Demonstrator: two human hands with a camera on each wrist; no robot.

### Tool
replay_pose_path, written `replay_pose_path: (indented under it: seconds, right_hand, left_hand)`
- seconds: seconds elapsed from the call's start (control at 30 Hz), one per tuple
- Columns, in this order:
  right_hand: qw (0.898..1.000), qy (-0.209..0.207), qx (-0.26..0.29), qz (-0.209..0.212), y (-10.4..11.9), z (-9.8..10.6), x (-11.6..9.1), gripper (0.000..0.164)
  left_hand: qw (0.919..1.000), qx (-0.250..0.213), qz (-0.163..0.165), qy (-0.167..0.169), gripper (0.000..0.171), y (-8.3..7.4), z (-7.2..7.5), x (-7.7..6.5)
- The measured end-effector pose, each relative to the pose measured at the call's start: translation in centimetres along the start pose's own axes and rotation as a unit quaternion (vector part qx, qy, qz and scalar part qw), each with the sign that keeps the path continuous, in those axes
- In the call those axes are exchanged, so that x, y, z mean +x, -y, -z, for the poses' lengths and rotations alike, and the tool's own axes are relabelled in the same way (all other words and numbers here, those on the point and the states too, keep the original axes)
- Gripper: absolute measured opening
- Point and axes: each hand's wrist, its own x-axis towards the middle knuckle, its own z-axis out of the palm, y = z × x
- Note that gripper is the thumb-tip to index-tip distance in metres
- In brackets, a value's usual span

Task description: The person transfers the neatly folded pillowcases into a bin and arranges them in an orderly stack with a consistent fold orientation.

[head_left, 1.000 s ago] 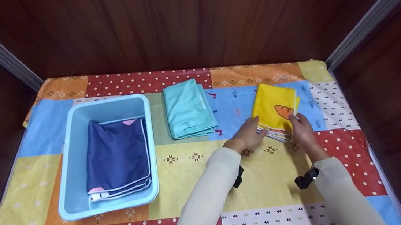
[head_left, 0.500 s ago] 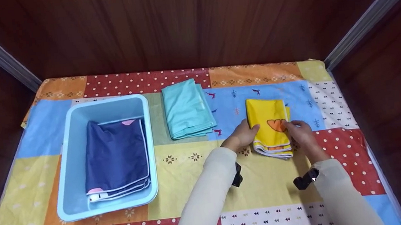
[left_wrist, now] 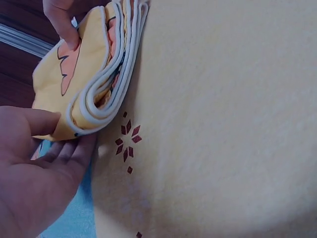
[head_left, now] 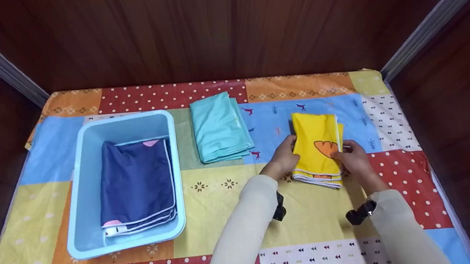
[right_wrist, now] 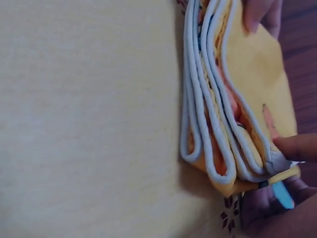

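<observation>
A folded yellow cloth [head_left: 315, 133] with an orange carrot print and white-piped edges is at the right of the table, in several layers. My left hand [head_left: 282, 156] pinches its left side; in the left wrist view the thumb lies on top and the fingers [left_wrist: 69, 153] go underneath. On the opposite side my right hand [head_left: 356, 161] grips the edge, thumb over the top layer beside the carrot and fingers below, partly hidden. The stacked folds [right_wrist: 218, 114] face me in the right wrist view. The cloth looks slightly lifted along its left side.
To the left stands a light blue plastic bin [head_left: 76, 207] with a folded navy cloth [head_left: 136, 180] in it. A folded turquoise cloth [head_left: 219, 127] lies between bin and hands. Dark wood panels [head_left: 225, 29] enclose the patchwork-covered table [head_left: 217, 211] at the back and sides.
The yellow cloth has come toward me and slightly left, then shifted a little right. Both hands have stayed at its sides; the right thumb has settled on its edge.
</observation>
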Motion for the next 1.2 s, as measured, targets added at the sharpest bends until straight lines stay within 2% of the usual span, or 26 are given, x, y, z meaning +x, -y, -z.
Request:
replay_pose_path:
  seconds: [0.13, 0.3, 0.43, 0.53, 0.67, 0.77, 0.97, 1.07, 1.2]
  right_hand:
    - [0.998, -0.003, 0.034, 0.048, -0.7, 0.1, -0.2, 0.044]
    - [0.989, -0.01, 0.113, 0.097, -1.6, -0.1, -0.4, 0.036]
    - [0.987, -0.01, 0.113, 0.112, -2.1, -0.6, -0.2, 0.041]
    - [0.987, 0.002, 0.116, 0.114, -2.5, -1.0, 0.1, 0.048]
    - [0.985, 0.024, 0.131, 0.108, -2.9, -1.4, 0.2, 0.064]
    - [0.989, 0.035, 0.101, 0.099, -2.9, -1.6, 0.2, 0.074]
    - [0.989, 0.049, 0.037, 0.135, -3.3, -1.8, 0.3, 0.069]
    - [0.986, 0.055, 0.042, 0.151, -3.5, -1.8, 0.4, 0.066]
    - [0.985, 0.059, 0.062, 0.151, -3.2, -1.6, -0.1, 0.064]
  left_hand:
    - [0.9998, -0.013, -0.018, 0.003, 0.057, 0.0, -0.3, 0.1]
    - [0.9986, -0.021, -0.047, 0.013, 0.064, -0.4, -0.7, 0.1]
    - [0.9976, -0.006, -0.065, 0.022, 0.086, -0.4, -1.1, 0.1]
    - [0.9963, 0.021, -0.078, 0.03, 0.091, -0.1, -1.3, 0.2]
    - [0.9955, 0.043, -0.076, 0.039, 0.09, 0.2, -1.3, 0.1]
    - [0.9958, 0.048, -0.066, 0.042, 0.087, 0.4, -1.1, 0.0]
    - [0.9955, 0.067, -0.052, 0.041, 0.085, 0.5, -1.0, -0.1]
    - [0.9956, 0.07, -0.046, 0.04, 0.088, 0.6, -1.1, 0.0]
    - [0.9961, 0.071, -0.036, 0.037, 0.088, 0.7, -1.4, 0.1]
